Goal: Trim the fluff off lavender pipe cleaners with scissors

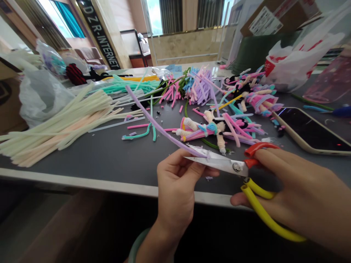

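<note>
My left hand (177, 186) pinches a long purple pipe cleaner (160, 128) near its lower end; the rest slants up to the left above the table. In my right hand (298, 186) is a pair of scissors (233, 167) with one red and one yellow handle. Its blades are parted, and the pipe cleaner's near end lies between them, close to my left fingertips. Just beyond the blades lies a doll made of pipe cleaners (210, 128), with beige limbs and a blue and pink body. Small purple fluff scraps (208, 178) sit below the blades.
Bundles of cream pipe cleaners (68, 117) cover the left of the dark table (115, 157). Purple and pink cut pieces (201, 86) are heaped at the back. A phone (315, 128), finished-looking dolls (260, 96) and a white plastic bag (287, 69) are on the right.
</note>
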Available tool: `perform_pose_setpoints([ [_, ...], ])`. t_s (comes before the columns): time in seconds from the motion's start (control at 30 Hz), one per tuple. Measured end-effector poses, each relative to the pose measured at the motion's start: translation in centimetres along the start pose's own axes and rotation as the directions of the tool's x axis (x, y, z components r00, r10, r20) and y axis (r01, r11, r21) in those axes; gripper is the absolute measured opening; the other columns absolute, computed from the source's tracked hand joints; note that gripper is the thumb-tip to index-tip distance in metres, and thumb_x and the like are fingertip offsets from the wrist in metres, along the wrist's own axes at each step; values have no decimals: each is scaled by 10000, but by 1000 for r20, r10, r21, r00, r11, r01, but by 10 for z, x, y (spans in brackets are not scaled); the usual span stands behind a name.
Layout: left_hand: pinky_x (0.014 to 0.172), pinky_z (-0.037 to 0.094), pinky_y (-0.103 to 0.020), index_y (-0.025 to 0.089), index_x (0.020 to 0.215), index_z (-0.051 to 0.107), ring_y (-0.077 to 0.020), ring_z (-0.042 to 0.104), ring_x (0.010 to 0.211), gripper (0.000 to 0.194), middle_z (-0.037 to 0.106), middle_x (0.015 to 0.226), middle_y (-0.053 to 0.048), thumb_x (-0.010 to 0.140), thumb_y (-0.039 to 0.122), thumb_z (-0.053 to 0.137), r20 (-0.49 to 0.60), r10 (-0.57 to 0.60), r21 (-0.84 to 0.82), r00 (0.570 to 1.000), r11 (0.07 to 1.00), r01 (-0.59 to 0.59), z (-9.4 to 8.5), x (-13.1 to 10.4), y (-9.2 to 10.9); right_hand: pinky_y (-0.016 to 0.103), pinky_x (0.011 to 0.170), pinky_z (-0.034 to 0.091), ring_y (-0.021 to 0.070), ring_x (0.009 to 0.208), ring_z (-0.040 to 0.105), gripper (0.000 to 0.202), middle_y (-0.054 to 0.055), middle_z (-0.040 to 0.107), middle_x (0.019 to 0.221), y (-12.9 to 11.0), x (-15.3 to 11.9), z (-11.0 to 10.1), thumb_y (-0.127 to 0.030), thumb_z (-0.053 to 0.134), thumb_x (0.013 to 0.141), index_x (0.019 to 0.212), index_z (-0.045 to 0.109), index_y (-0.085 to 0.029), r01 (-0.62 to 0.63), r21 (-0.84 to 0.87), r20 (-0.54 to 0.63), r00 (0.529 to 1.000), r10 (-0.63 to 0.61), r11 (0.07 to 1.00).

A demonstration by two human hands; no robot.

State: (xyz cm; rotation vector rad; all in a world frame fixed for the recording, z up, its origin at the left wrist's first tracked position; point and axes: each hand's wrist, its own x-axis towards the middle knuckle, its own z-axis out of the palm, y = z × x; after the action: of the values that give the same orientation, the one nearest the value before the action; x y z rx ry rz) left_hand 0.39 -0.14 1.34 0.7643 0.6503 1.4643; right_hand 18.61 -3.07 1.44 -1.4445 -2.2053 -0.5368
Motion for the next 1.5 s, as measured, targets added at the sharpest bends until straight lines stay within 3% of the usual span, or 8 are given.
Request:
perform_pose_setpoints([
  [0.17, 550, 587, -116, 207, 670, 785, -75, 697, 504, 193, 748, 587, 58, 710, 20, 760, 36, -5, -44, 999, 999, 6, 0, 1, -2, 426, 445, 527, 312, 606, 676, 634, 129, 637, 711, 0, 0, 0, -761, 257, 895, 851, 542, -197, 9, -3, 5, 1000, -9, 1000],
  [0.53, 529, 609, -180, 203, 650, 766, -104, 678, 483, 146, 729, 572, 45, 684, 63, 787, -2, -3, 9, 1000, 1000, 3, 1, 0, -1, 382, 438, 527, 265, 568, 669, 638, 111, 688, 748, 2, -3, 1, -807, 339, 849, 858, 576, -215, -22, 82, 1, 1000, 22, 996],
  [0.73, 529, 605, -173, 204, 652, 768, -99, 676, 483, 156, 734, 577, 44, 684, 53, 782, -1, -1, -2, 1000, 1000, 1, 0, 0, -1, 343, 419, 489, 206, 493, 614, 606, 72, 675, 698, 0, -1, 1, -798, 376, 844, 769, 577, -232, -37, 107, -22, 999, 40, 994],
  [0.9, 529, 604, -169, 201, 648, 765, -99, 678, 484, 152, 730, 568, 45, 688, 56, 784, 4, 3, -3, 1000, 1000, -3, 0, 0, -1, 352, 426, 511, 231, 529, 657, 589, 78, 693, 705, 0, 1, 1, -777, 368, 866, 785, 575, -231, -36, 118, -21, 999, 38, 992],
  [1.2, 534, 605, -177, 194, 648, 762, -101, 677, 490, 136, 728, 576, 41, 693, 69, 788, 3, -1, 6, 1000, 1000, 0, 0, 1, 0, 357, 422, 517, 236, 522, 664, 583, 76, 692, 690, 0, 0, 0, -755, 364, 883, 801, 581, -220, -18, 114, -37, 999, 22, 993],
  [1.5, 549, 594, -135, 197, 668, 777, -81, 689, 512, 174, 740, 598, 47, 721, 33, 756, 32, 2, -27, 999, 1000, -1, 0, 0, -2, 314, 373, 466, 186, 441, 601, 595, 43, 655, 617, 0, 2, -2, -792, 342, 869, 751, 527, -239, 6, 49, -63, 998, -3, 999],
])
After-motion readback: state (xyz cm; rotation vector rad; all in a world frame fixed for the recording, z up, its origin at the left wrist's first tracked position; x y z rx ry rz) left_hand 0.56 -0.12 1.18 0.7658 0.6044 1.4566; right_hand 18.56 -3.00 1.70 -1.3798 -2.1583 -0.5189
